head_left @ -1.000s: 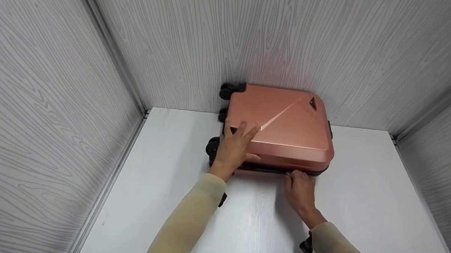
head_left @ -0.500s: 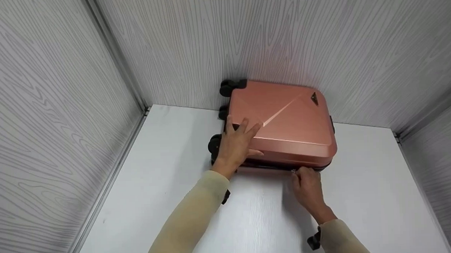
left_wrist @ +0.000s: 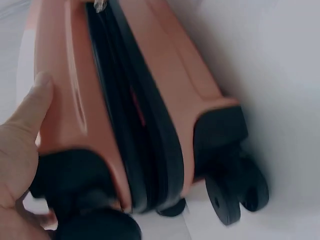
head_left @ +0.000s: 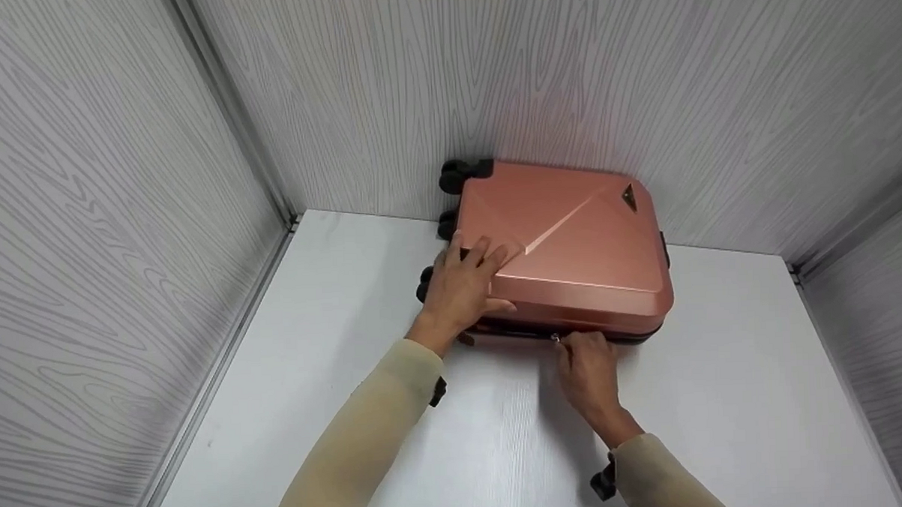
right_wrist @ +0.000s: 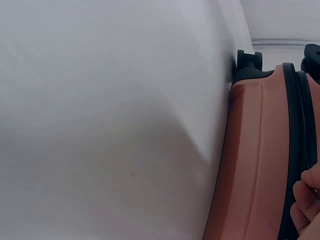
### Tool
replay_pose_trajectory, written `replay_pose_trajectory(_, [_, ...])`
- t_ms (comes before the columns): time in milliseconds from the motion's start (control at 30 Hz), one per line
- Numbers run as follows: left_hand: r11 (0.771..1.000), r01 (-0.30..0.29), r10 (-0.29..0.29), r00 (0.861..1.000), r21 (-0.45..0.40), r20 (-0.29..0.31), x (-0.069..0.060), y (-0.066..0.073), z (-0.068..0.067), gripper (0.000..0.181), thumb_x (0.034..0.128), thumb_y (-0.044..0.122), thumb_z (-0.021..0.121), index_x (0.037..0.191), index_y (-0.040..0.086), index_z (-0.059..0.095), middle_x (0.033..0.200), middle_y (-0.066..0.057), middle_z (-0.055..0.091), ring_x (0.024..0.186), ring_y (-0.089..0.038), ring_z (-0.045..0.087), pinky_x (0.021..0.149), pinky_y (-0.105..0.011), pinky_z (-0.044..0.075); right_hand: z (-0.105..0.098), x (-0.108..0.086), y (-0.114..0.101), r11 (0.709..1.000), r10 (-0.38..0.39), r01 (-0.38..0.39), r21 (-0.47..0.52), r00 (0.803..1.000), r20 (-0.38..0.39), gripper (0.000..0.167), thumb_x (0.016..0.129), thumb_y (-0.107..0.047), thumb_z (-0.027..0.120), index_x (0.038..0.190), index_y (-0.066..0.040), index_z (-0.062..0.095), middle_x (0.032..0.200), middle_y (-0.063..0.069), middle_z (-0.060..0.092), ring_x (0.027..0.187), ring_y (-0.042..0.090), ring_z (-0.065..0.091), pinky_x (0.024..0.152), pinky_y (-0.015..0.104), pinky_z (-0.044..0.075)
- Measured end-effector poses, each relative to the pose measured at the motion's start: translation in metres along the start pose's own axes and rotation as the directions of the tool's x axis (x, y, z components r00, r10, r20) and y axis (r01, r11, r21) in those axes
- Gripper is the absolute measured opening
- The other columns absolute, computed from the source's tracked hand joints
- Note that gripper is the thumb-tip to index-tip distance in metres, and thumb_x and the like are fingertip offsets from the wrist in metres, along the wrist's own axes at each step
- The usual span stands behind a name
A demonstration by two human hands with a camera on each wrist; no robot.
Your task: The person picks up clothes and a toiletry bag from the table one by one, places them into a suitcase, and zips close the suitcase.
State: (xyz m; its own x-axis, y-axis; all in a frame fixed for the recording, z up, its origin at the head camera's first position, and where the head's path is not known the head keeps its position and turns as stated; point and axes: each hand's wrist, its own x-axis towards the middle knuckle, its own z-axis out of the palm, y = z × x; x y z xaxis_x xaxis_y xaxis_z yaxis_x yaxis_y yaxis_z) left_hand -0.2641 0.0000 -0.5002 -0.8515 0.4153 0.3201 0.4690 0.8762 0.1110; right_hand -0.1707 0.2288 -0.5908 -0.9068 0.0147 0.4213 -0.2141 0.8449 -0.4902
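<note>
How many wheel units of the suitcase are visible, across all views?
4. Head view: upper far wheel, lower far wheel, upper near wheel beside the left hand. The lower near wheel, not clearly visible there, shows in the left wrist view.

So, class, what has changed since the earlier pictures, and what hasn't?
The right hand, pinching the zipper pull, has moved left along the seam of the suitcase. The left hand, resting near its wheeled end, has shifted slightly left. The suitcase stayed put.
</note>
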Motion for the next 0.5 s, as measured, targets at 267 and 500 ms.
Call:
replay_pose_trajectory(267, [0.988,0.147,-0.14,0.981,-0.04,0.132,-0.0039,-0.0072,0.0014,0.101,0.0772,0.082,0.065,0.165,0.045,0.03,0.173,-0.011,0.024,0.137,-0.051,0.053,0.11,-0.072,0.039,-0.0007,0.0008,-0.0003,0.999,-0.01,0.009,0.033,1.0,0.003,0.009,0.097,-0.006,0.07,0.093,0.0,0.075,0.09,0.015,0.075,0.095,0.038,0.066,0.083,0.056,0.052])
replay_pose_trajectory(500, [0.99,0.14,-0.139,0.987,-0.009,0.087,-0.0044,-0.0035,0.0004,0.1,0.0755,0.08,0.064,0.164,0.044,0.034,0.172,-0.013,0.03,0.111,-0.045,0.067,0.102,-0.065,0.047,0.0004,-0.0008,-0.0073,0.997,0.012,-0.014,0.075,0.999,0.032,0.01,0.099,-0.005,0.068,0.091,0.001,0.071,0.091,0.016,0.073,0.097,0.037,0.065,0.082,0.053,0.055])
